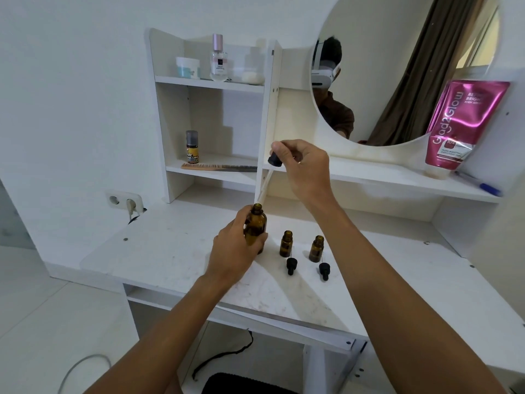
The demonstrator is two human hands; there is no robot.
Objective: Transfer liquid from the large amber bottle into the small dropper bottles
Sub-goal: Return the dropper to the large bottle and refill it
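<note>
The large amber bottle (pixel 256 224) stands uncapped on the white desk (pixel 176 251), and my left hand (pixel 237 245) grips its body. Above it, my right hand (pixel 304 169) pinches the black bulb of a dropper (pixel 270 173). Its glass tube slants down, and the tip hangs just over the bottle's mouth. To the right stand two small amber dropper bottles (pixel 286 243) (pixel 316 248), both without caps. A black dropper cap lies in front of each one (pixel 291 265) (pixel 324 270).
A white shelf unit (pixel 216 81) at the back holds jars, a perfume bottle, a small dark bottle and a comb. On the right are a round mirror (pixel 397 66), a pink tube (pixel 460 123) and a blue pen (pixel 483 186). A wall socket (pixel 125 201) sits left of the desk.
</note>
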